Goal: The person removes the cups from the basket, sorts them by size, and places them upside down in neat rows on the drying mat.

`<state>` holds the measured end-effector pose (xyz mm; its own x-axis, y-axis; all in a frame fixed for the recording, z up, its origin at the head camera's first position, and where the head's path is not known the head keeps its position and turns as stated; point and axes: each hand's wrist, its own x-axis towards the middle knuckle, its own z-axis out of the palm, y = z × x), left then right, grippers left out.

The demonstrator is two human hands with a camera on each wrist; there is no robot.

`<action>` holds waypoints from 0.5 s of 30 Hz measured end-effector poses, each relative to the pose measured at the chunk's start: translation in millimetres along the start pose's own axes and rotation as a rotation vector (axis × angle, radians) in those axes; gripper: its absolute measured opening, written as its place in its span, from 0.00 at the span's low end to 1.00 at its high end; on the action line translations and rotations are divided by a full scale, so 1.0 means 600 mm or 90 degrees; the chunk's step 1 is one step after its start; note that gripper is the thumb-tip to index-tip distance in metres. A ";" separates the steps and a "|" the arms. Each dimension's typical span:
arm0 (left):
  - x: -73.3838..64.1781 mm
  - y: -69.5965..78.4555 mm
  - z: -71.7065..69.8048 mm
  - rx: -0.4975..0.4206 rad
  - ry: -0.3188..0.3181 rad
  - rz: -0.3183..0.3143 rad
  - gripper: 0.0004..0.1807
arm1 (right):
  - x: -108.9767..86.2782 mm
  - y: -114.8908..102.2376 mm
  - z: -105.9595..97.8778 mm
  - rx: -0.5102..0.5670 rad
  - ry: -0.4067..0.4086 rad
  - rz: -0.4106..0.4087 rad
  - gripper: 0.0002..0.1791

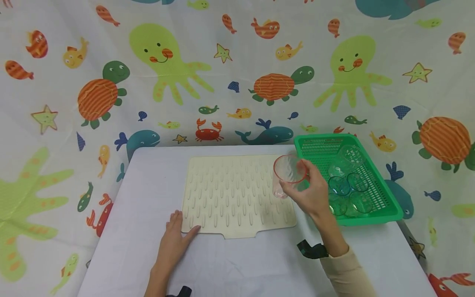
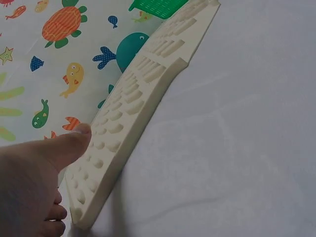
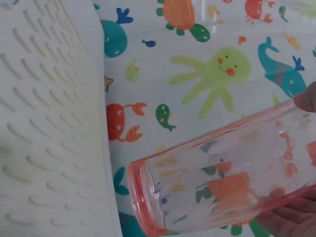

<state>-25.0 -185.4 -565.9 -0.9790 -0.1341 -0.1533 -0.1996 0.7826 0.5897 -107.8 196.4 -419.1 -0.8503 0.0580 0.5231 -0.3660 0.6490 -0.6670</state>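
Observation:
My right hand [image 1: 309,192] grips a clear, pink-tinted drinking glass [image 1: 279,187] near its rim, thumb on one side and fingers on the other. In the head view the glass overlaps the right part of a cream ridged draining board [image 1: 222,194]; the right wrist view shows its base [image 3: 140,200] pointing toward the board. My left hand [image 1: 174,241] rests at the board's near left corner, with the thumb [image 2: 74,140] along the near edge and the other fingers beside the left edge.
A green plastic basket [image 1: 386,198] stands to the right of the board. Inside are several clear glasses, some blue-rimmed [image 1: 339,185], some greenish [image 1: 360,202], and one lying tilted at the back [image 1: 346,161]. A white cloth [image 1: 144,177] covers the table, and a sea-animal curtain [image 1: 237,119] hangs behind.

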 end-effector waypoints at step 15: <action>0.005 0.114 -0.037 -0.133 0.064 0.145 0.51 | -0.032 -0.020 0.033 0.029 -0.086 -0.081 0.45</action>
<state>-42.6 -145.5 -508.4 -0.9965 -0.0383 0.0743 0.0307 0.6590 0.7515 -94.6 172.6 -431.3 -0.8377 -0.1264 0.5314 -0.4881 0.6100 -0.6243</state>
